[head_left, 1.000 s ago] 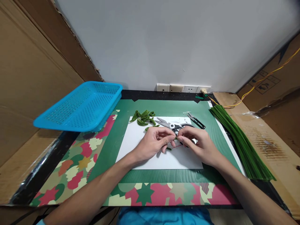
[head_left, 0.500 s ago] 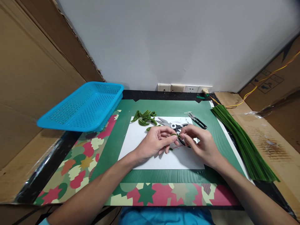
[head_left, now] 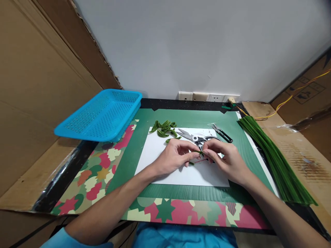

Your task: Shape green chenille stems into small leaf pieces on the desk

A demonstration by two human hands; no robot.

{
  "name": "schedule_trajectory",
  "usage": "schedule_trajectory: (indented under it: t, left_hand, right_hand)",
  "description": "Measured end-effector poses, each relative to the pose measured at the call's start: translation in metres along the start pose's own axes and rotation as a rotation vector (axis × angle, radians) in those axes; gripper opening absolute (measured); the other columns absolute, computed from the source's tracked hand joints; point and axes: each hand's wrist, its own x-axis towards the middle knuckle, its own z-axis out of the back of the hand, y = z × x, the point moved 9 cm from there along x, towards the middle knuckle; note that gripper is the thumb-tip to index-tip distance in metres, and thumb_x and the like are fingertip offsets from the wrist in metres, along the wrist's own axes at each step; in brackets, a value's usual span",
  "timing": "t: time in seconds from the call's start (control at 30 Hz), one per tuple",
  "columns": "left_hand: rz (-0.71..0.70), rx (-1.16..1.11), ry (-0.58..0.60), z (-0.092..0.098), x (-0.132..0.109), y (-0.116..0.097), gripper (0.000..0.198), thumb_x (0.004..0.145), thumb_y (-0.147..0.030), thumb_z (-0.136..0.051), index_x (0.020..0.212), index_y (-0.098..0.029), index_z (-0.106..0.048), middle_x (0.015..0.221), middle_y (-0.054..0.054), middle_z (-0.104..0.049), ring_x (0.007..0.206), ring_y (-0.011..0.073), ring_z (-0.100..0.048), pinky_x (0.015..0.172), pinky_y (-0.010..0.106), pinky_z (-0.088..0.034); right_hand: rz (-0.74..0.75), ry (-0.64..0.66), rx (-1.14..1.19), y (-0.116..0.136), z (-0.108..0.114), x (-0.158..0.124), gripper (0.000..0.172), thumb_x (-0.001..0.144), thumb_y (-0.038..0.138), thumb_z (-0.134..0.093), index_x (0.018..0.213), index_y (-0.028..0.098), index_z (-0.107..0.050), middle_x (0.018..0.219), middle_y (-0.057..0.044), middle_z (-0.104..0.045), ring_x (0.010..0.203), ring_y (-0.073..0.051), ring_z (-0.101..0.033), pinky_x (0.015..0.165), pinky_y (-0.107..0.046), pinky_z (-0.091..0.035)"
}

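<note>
Over a white sheet of paper (head_left: 165, 175), my left hand (head_left: 178, 155) pinches a short green pipe cleaner (head_left: 198, 152) between thumb and forefinger. My right hand (head_left: 222, 156) is closed at the other end of that same piece, fingertips almost meeting those of the left. Just behind the hands lie large scissors (head_left: 187, 136), their dark handles partly covered by my right hand. A small green piece (head_left: 191, 163) and a thin red line (head_left: 200, 161) show below the fingers. Bent green pipe cleaner pieces (head_left: 164, 129) form a loose pile at the paper's back left corner.
Small black thread snips (head_left: 223, 134) rest at the paper's back right. A thick bundle of long green pipe cleaners (head_left: 276, 158) lies along the right edge. A blue plastic basket (head_left: 99, 115) stands back left. Wall sockets (head_left: 209, 97) with a plugged yellow cable are behind.
The view has shifted slightly, so everything sits a little further right. Both hands stay close together on the green piece, with the fingers slightly rearranged.
</note>
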Motion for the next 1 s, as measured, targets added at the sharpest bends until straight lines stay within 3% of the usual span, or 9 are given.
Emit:
schedule_trajectory:
  t: [0.3,0.53,0.8,1.0]
  left_hand:
    - [0.017,0.106,0.057,-0.004,-0.003,-0.003,0.023,0.088,-0.033,-0.078,0.095,-0.012,-0.082,0.074,0.007,-0.074,0.054,0.0098,-0.058,0.046,0.019,-0.045]
    - [0.064,0.0,0.031,-0.003,-0.002,0.004,0.028,0.088,-0.037,-0.079,0.1,-0.011,-0.077,0.076,0.007,-0.074,0.049,0.0085,-0.057,0.043,0.019,-0.045]
    - [0.116,-0.042,0.002,-0.001,-0.001,0.014,0.032,0.089,-0.042,-0.076,0.101,-0.013,-0.072,0.074,0.005,-0.07,0.043,0.0066,-0.051,0.035,0.017,-0.037]
    - [0.065,-0.066,-0.04,0.002,0.001,0.008,0.032,0.091,-0.043,-0.074,0.101,-0.013,-0.069,0.083,0.005,-0.071,0.046,0.006,-0.053,0.034,0.016,-0.037]
  right_hand:
    - [0.019,0.017,-0.049,0.0,0.002,0.001,0.015,0.101,0.026,-0.063,0.089,0.02,-0.07,0.073,0.001,-0.069,0.063,-0.013,-0.061,0.058,-0.023,-0.046]
    - [0.076,-0.105,-0.132,0.006,0.008,-0.003,0.017,0.101,0.028,-0.066,0.089,0.02,-0.073,0.069,-0.001,-0.072,0.056,-0.014,-0.063,0.052,-0.025,-0.047]
    - [0.359,-0.211,-0.46,0.024,-0.002,-0.014,0.011,0.102,0.02,-0.063,0.095,0.019,-0.071,0.067,-0.001,-0.07,0.05,-0.011,-0.057,0.051,-0.025,-0.043]
    - [0.403,-0.225,-0.555,0.021,-0.005,-0.017,0.009,0.101,0.018,-0.063,0.103,0.018,-0.072,0.068,-0.001,-0.07,0.05,-0.011,-0.056,0.052,-0.026,-0.042]
